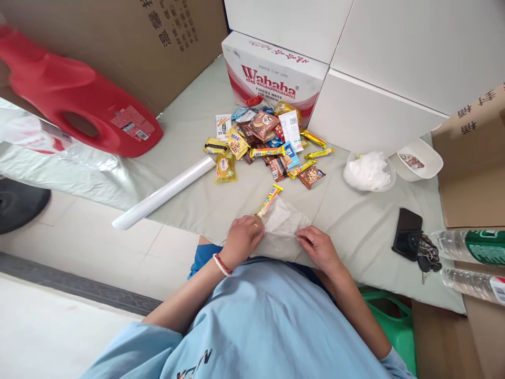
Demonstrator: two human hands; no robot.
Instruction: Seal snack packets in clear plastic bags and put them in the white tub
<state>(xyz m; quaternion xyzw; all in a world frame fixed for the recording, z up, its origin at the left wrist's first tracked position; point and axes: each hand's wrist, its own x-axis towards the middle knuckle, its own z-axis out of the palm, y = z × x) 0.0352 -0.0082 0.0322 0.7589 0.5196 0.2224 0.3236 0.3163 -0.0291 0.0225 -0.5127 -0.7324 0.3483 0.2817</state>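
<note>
Both Your Hands Grip a Clear Plastic Bag at the Table's Near Edge

You have the clear plastic bag spread low over the cloth-covered table, directly in front of your body. Your left hand is closed on the bag's left side, its fingers bent over the film; your right hand pinches the right corner between thumb and fingers. Just beyond your left fingers, a yellow stick-shaped snack packet lies at a slant against the bag; whether its lower end is under or inside the film, you cannot tell.

Farther out sits a heap of wrapped snacks, in front of the Wahaha water carton. To the heap's left, a white roll lies diagonally, its far end near a yellow packet. On your right are a round bowl holding a crumpled white bag, a white tub and, nearer you, a black phone touching a bunch of keys.
</note>
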